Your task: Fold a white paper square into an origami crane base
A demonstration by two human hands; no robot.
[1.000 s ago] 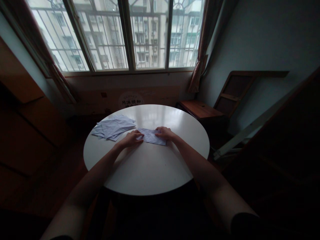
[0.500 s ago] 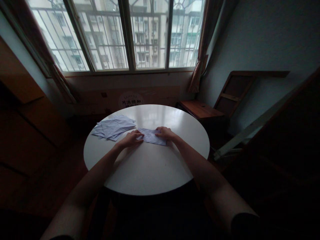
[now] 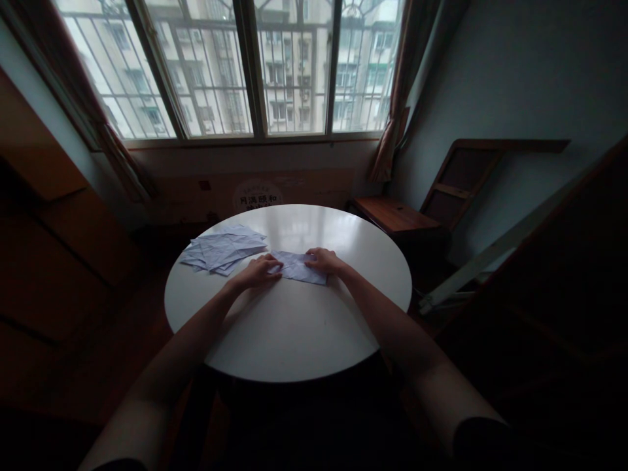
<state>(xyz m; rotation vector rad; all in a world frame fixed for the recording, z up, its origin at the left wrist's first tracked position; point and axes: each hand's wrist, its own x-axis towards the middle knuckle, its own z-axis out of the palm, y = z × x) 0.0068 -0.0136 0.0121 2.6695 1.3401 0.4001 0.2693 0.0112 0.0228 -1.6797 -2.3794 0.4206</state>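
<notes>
A folded sheet of pale paper (image 3: 297, 268) lies on the round white table (image 3: 294, 327), a little beyond its middle. My left hand (image 3: 259, 271) rests on the sheet's left end with the fingers curled and pressed onto it. My right hand (image 3: 324, 261) presses down on the sheet's right end, fingers bent over its upper edge. Both hands pin the paper flat against the tabletop.
A loose pile of several similar paper sheets (image 3: 223, 249) lies on the table to the left of my hands. A wooden chair (image 3: 402, 216) stands behind the table at the right. A barred window (image 3: 235, 65) and cardboard (image 3: 255, 190) fill the far wall.
</notes>
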